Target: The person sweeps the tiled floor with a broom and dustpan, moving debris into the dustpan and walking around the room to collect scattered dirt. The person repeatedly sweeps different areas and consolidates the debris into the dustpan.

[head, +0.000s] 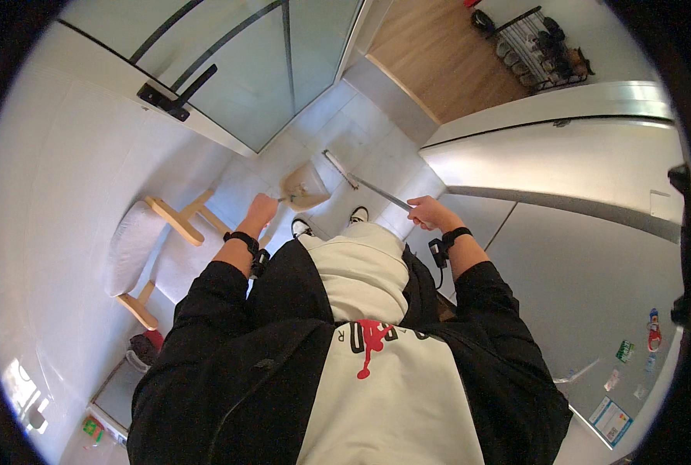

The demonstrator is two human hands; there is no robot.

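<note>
My left hand (pixel 260 210) is closed around the handle of a long-handled dustpan (pixel 306 187), whose pan is near the tiled floor ahead of my feet. Some debris shows inside the pan. My right hand (pixel 428 213) grips the grey stick of a broom (pixel 380 192). The broom's narrow head (pixel 340 169) is at the floor, to the right of the dustpan and apart from it. Both wrists carry black straps with small devices.
A wooden-framed cushioned chair (pixel 177 218) stands at my left. Ahead is a glazed door with a black handle (pixel 177 100); beyond the doorway's threshold (pixel 389 100) stands a shoe rack (pixel 540 52). A large grey appliance-like surface with magnets (pixel 578 290) is at my right.
</note>
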